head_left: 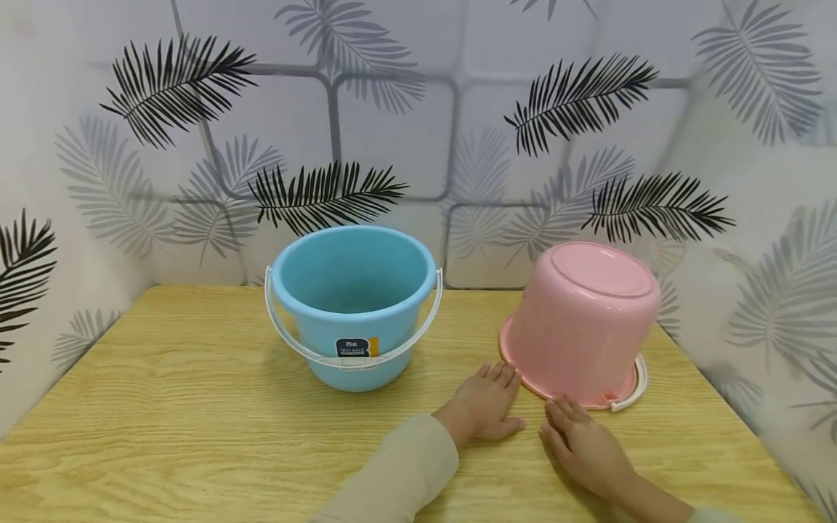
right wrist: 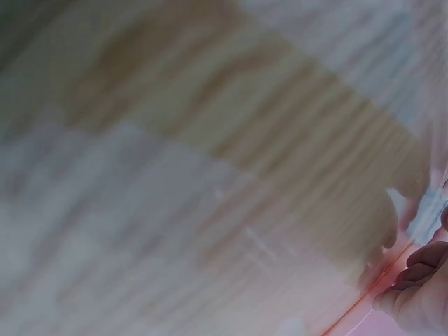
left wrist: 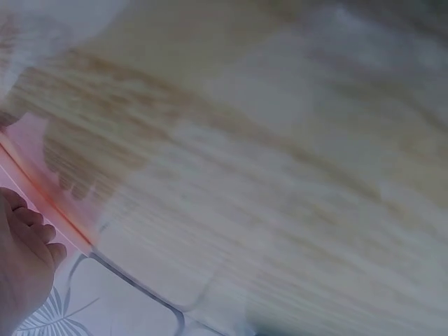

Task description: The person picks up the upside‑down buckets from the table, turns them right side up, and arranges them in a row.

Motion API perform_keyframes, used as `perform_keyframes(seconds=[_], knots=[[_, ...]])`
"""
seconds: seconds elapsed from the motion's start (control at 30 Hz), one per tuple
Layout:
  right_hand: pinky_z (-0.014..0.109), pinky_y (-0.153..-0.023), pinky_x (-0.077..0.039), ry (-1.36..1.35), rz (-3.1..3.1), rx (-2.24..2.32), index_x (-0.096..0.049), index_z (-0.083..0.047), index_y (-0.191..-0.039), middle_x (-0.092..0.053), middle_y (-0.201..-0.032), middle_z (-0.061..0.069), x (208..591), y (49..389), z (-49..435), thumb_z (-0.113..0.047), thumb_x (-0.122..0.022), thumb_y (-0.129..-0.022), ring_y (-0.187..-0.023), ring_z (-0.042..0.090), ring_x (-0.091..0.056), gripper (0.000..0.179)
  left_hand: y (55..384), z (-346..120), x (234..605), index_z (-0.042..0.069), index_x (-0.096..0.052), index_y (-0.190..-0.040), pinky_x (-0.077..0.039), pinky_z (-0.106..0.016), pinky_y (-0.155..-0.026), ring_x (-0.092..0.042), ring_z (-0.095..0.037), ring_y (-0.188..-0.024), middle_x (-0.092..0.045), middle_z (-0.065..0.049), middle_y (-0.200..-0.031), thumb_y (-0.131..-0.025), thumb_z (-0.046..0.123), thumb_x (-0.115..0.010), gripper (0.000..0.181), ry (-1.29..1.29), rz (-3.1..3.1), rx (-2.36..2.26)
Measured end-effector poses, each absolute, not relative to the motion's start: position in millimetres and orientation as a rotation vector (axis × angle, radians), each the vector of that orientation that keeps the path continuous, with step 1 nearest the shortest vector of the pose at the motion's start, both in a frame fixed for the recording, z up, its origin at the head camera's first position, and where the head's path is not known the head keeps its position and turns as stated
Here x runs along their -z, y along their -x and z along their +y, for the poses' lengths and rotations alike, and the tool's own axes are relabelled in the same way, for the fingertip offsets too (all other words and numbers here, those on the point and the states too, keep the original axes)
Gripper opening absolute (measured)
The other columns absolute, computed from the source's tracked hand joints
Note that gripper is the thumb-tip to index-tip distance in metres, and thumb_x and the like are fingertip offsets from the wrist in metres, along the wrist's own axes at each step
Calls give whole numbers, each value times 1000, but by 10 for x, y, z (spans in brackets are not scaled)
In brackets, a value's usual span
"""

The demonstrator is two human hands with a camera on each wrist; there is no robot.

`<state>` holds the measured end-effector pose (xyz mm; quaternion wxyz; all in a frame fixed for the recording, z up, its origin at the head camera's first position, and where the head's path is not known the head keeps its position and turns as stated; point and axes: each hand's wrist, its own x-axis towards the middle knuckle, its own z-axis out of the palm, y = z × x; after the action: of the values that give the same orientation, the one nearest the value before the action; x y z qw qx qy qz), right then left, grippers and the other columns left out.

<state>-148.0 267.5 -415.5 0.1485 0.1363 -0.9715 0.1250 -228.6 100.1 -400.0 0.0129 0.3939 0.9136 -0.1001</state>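
A pink bucket (head_left: 582,327) stands upside down on the right side of the wooden table, its base facing up and its rim on the tabletop. My left hand (head_left: 484,403) lies palm down with fingertips at the near left part of the rim. Close beside it, my right hand (head_left: 588,447) reaches with extended fingers to the rim's near edge. Both wrist views show the pink rim next to the fingers of the left hand (left wrist: 24,259) and the right hand (right wrist: 420,287). The bucket's white handle (head_left: 634,385) sticks out at the right.
An upright light blue bucket (head_left: 356,312) with a label and a white handle (head_left: 353,361) hanging in front stands left of the pink one. Behind the wooden table (head_left: 163,407) rises a wall (head_left: 405,131) with a leaf pattern.
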Motion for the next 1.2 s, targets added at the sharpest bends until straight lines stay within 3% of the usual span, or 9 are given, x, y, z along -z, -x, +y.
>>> perform_keyframes(seconds=[0.63,0.97,1.2], knots=[[51,-97,-43,-427,-2832,-416,-57,7,-122,-53,-129,26,4131,1443,2577,-24,-60,-89,-121,42,-49,45,2310,918,3973,13,-25,-148,-19,-29,-117,-19,-16,-143,-22,-3,-155,-94,57,-32,70,-1160,2850,334],[48,-93,-46,-507,-2813,-431,-56,3,-124,-58,-126,20,4072,1437,2630,-19,-61,-89,-115,35,-56,42,2318,782,3939,17,-29,-146,-20,-29,-117,-21,-19,-143,-26,0,-153,-96,52,-33,61,-1187,2839,279],[50,-93,-46,-484,-2801,-351,-57,2,-124,-57,-127,20,4093,1414,2705,-19,-61,-88,-118,38,-53,41,2330,700,3932,18,-31,-146,-19,-28,-117,-22,-19,-143,-29,1,-152,-97,50,-34,58,-1192,2830,227]])
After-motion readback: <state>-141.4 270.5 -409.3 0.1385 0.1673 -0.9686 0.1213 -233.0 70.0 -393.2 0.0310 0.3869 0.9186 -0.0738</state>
